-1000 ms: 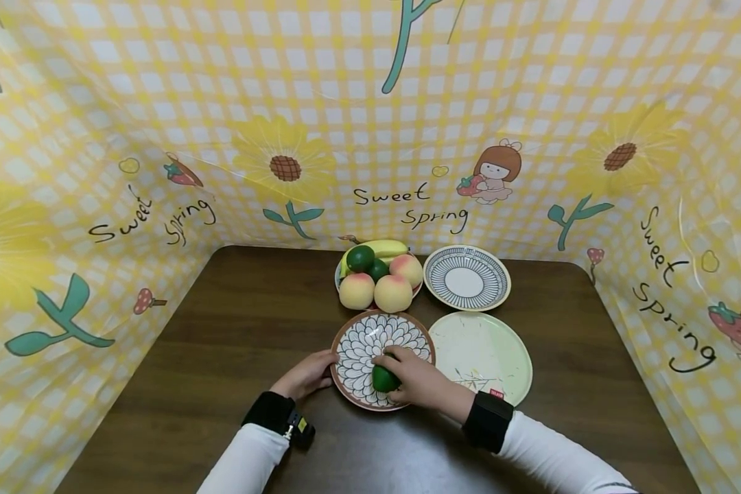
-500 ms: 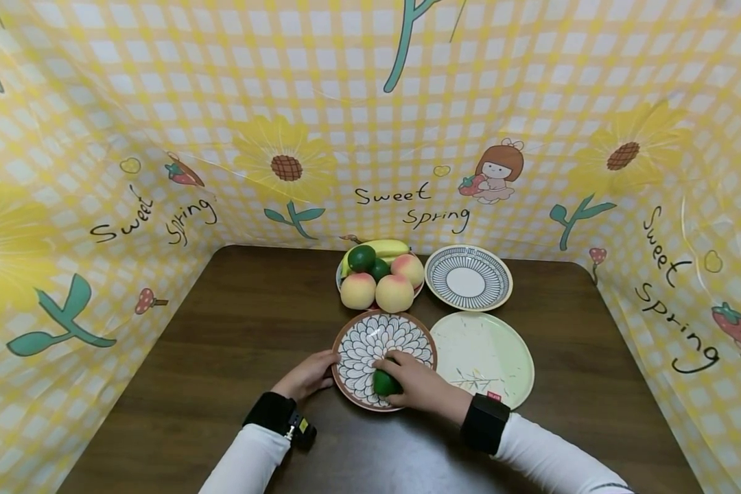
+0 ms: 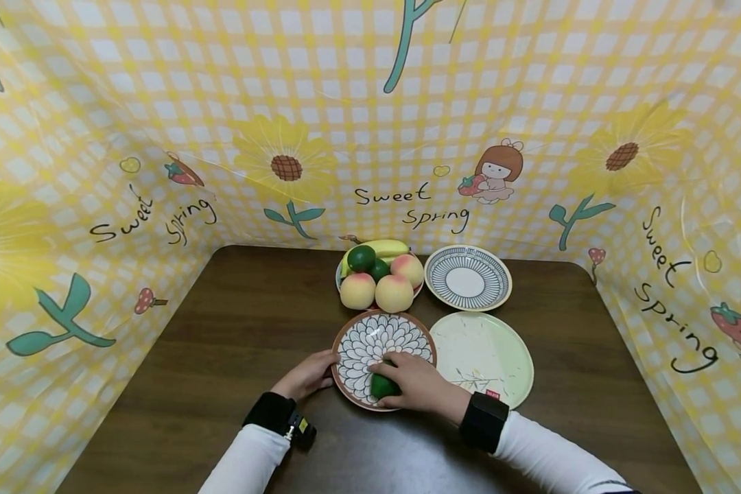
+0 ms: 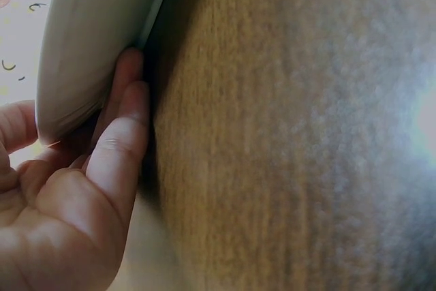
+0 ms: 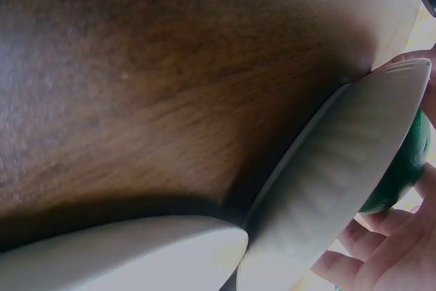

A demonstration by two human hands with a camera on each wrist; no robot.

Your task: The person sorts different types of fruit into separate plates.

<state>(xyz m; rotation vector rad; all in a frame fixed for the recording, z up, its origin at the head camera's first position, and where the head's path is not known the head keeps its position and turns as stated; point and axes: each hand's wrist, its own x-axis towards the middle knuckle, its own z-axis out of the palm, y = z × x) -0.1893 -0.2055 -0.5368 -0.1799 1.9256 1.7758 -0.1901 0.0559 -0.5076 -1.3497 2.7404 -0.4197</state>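
On the petal-patterned plate (image 3: pixel 383 341), a green fruit (image 3: pixel 381 385) is gripped by the right hand (image 3: pixel 415 381); its rim is touched by the left hand's (image 3: pixel 309 374) relaxed fingers.

Green fruit (image 3: pixel 381 385); brown-rimmed petal-patterned plate (image 3: pixel 370 339).

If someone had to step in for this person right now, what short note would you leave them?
Right hand grips a green fruit resting on the petal-patterned plate.
Left hand touches that plate's left rim.
Fruit bowl behind holds three peaches, two green fruits and a banana.
Striped plate and pale green plate bear no fruit.
Done: one green fruit reached a plate.
Left, probably: release it.
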